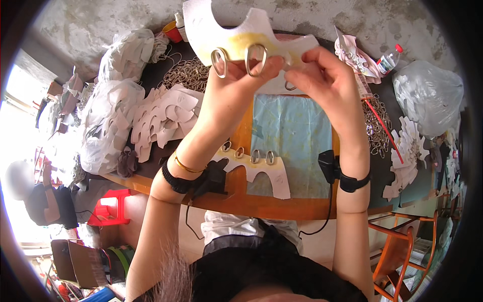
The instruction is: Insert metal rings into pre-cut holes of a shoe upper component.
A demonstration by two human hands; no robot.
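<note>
Raised over the far side of the table, a white scalloped piece has a yellow-stained band along one edge. Oval metal rings hang through that edge. My left hand is closed on the piece, its thumb beside a ring and its other fingers partly hidden behind. At the piece's right end, my right hand pinches the edge with bent fingers, next to another ring. A second scalloped piece, fitted with several oval rings, lies on the table below my hands.
A blue sheet covers part of the wooden table. Stacked white pieces and a ring pile lie left. Right are more rings, a red stick, a bottle, a plastic bag. Another person sits far left.
</note>
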